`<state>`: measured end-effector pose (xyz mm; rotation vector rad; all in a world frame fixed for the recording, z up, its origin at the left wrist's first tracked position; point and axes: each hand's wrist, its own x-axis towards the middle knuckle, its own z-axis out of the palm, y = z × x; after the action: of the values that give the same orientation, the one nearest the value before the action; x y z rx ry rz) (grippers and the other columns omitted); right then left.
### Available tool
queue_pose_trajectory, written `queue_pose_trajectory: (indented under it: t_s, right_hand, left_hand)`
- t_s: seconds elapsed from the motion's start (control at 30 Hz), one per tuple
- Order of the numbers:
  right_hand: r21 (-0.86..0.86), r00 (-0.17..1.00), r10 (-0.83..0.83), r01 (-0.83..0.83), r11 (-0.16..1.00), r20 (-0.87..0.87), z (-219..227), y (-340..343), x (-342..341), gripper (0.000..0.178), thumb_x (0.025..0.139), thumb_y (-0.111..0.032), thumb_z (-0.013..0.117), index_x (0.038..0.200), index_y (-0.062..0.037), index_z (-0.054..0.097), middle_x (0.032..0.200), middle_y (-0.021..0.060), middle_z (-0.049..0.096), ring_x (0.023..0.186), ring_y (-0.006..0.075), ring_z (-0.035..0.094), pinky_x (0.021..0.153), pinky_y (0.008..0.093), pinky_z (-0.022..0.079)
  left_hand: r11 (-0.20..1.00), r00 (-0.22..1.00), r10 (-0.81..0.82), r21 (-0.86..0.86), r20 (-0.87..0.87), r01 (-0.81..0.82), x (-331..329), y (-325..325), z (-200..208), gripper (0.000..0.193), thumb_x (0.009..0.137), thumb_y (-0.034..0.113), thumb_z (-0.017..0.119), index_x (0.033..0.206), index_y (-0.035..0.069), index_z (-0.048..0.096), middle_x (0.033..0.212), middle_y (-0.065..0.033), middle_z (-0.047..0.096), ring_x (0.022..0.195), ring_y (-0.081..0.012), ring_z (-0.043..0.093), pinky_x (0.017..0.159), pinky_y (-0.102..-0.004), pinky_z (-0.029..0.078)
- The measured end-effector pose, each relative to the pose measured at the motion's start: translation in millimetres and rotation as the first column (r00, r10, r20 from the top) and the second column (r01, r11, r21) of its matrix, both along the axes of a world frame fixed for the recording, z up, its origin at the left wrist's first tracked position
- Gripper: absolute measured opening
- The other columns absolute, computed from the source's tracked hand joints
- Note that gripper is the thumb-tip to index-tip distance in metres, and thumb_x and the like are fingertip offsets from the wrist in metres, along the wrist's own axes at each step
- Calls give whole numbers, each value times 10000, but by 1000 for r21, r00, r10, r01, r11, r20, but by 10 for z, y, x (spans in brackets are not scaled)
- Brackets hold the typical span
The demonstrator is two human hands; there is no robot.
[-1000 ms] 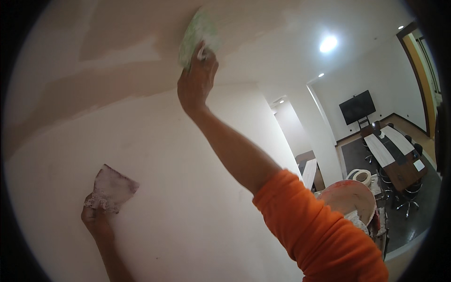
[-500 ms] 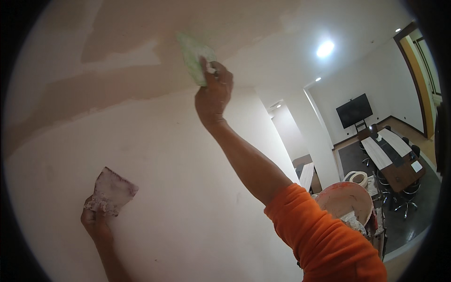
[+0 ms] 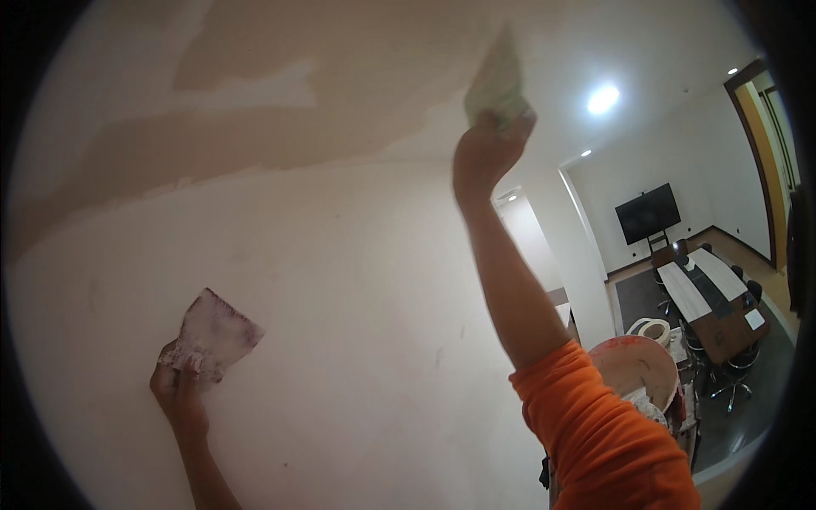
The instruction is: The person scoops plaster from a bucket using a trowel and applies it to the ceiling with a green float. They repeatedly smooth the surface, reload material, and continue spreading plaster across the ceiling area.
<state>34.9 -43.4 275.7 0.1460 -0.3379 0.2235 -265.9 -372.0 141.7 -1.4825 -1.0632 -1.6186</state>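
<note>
My right hand (image 3: 491, 153) is raised toward the ceiling, closed around a pale green putty spreader (image 3: 500, 81) whose blade lies at the ceiling, slightly blurred. Beside it, darker beige damp-looking patches of filler (image 3: 246, 140) spread across the white ceiling (image 3: 382, 51). Lower left, my left hand (image 3: 180, 387) grips a second putty spreader (image 3: 223, 327), purplish and translucent, with whitish filler crusted near the fingers. That spreader is held up in front of the white wall (image 3: 357, 340).
Below my right sleeve stands a pinkish bucket (image 3: 633, 365) smeared with filler, with a roll of tape (image 3: 654, 330) next to it. Farther right are a long meeting table (image 3: 718, 327) with chairs, a black screen (image 3: 648, 212) on a stand, and a doorway (image 3: 756, 161).
My right hand has swept the green spreader rightward and up along the ceiling. My left hand shows slightly farther right, still holding the purplish spreader. The whole view has shifted a little.
</note>
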Motion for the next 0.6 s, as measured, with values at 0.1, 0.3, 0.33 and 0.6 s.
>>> queue_pose_trajectory:
  t_s: [0.1, 0.3, 0.33, 0.6]
  right_hand:
    - [-93, 912, -394, 384, 918, -116, 473, 384, 328, 521, 837, 19, 566, 1351, 14, 480, 1278, 212, 487, 1137, 368, 504, 961, 445, 434]
    - [-56, 841, -434, 475, 878, 322, 450, -100, -930, 666, 803, 51, 586, 1447, -50, 449, 1396, 224, 436, 1259, 395, 446, 1032, 472, 419]
    - [87, 852, -309, 302, 949, 422, 199, -181, -960, 653, 789, 96, 573, 1421, -36, 477, 1393, 191, 438, 1248, 384, 462, 1007, 454, 443]
    - [-164, 958, -242, 217, 962, -154, 453, 324, 741, 440, 882, 37, 547, 1307, -69, 581, 1247, 186, 573, 1090, 350, 560, 936, 425, 462]
  left_hand:
    - [1000, 999, 19, -3, -26, -20, -3, 48, 76, 275, 921, 89, 561, 1137, -76, 606, 981, -63, 637, 881, -125, 564, 817, -276, 464]
    - [997, 997, 81, 8, -21, -81, 21, 50, 62, 257, 942, 88, 544, 1158, -41, 595, 1004, -41, 606, 883, -132, 553, 792, -277, 474]
    - [994, 993, 111, 14, -43, -110, 15, 26, 47, 253, 944, 87, 542, 1157, -39, 596, 1001, -38, 605, 879, -132, 551, 789, -278, 475]
    - [997, 997, 75, -17, -10, -75, 11, 36, 82, 257, 924, 88, 559, 1119, -71, 616, 977, -64, 640, 890, -131, 571, 825, -279, 463]
